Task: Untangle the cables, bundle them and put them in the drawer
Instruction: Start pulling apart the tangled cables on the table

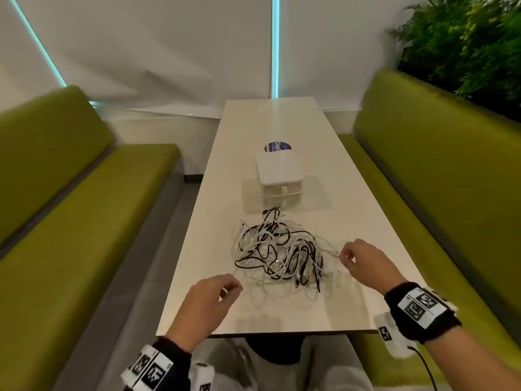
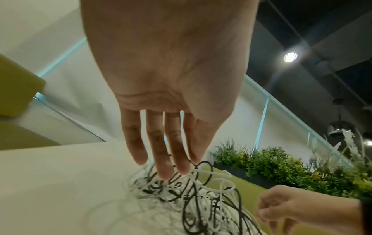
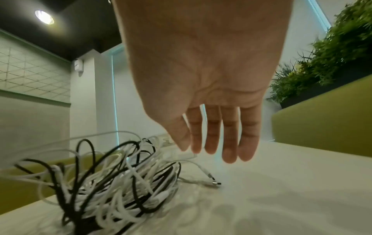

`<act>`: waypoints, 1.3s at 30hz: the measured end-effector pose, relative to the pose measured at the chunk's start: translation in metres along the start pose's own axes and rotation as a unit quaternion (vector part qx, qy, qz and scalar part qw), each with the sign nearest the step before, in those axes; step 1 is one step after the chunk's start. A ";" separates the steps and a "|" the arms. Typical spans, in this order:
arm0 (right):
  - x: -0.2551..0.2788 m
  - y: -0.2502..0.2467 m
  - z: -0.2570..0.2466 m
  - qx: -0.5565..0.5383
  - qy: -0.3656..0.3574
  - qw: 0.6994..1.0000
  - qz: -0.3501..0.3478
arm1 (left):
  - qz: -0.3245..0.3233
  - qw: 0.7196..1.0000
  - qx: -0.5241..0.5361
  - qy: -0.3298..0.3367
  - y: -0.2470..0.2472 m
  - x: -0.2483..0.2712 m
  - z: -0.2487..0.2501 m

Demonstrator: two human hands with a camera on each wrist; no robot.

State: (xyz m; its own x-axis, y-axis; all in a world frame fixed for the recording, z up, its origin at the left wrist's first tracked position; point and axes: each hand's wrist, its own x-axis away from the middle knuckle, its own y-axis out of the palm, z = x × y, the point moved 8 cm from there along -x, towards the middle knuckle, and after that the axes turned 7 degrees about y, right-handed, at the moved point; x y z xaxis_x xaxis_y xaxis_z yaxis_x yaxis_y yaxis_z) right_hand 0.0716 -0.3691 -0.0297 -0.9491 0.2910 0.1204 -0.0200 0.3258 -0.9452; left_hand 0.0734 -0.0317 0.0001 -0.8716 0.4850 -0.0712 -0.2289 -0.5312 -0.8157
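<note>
A tangle of black and white cables (image 1: pixel 279 249) (image 2: pixel 193 198) (image 3: pixel 120 182) lies on the pale table (image 1: pixel 366 215), just in front of a small white two-drawer unit (image 1: pixel 280 184) whose drawers are both closed. My left hand (image 1: pixel 234 289) (image 2: pixel 167 168) hovers at the near-left edge of the tangle with its fingers hanging loose and nothing in them. My right hand (image 1: pixel 342 256) (image 3: pixel 190 150) is at the tangle's right side. Its thumb and index fingertip meet on the end of a white cable (image 3: pixel 192 155) that trails out of the pile.
A round blue sticker (image 1: pixel 277 146) lies behind the drawer unit. Green benches flank the table on the left (image 1: pixel 84 221) and right (image 1: pixel 437 193). Plants (image 1: pixel 465 38) stand behind the right bench. A loose plug end (image 3: pixel 215 183) lies on the table by the pile.
</note>
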 end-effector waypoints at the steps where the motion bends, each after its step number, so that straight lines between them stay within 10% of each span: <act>1: -0.011 0.003 0.000 0.007 0.010 1.000 0.015 | 0.002 1.000 0.012 0.010 0.005 -0.011 0.003; 13: -0.058 0.019 -0.004 0.023 0.026 0.999 0.007 | 0.004 0.995 0.075 0.071 0.029 -0.095 0.065; 22: -0.017 -0.072 -0.075 -0.284 -0.104 0.946 0.116 | 0.027 0.990 0.057 0.128 0.023 -0.140 0.095; 30: 0.002 -0.084 -0.132 -0.435 -0.185 0.880 0.059 | 0.037 0.996 0.051 0.068 0.001 -0.141 0.079; 39: -0.006 0.024 -0.159 -0.343 -0.103 0.918 -0.169 | 0.136 0.931 0.338 -0.034 -0.007 -0.127 0.024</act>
State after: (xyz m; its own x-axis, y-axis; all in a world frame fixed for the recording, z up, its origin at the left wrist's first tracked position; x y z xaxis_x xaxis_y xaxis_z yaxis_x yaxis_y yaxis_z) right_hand 0.1269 -0.2196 -0.0047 -0.9657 -0.0846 0.2454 -0.1890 0.8770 -0.4417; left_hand 0.1757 -0.1065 0.0286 -0.9573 0.2360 -0.1670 -0.1962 -0.9545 -0.2245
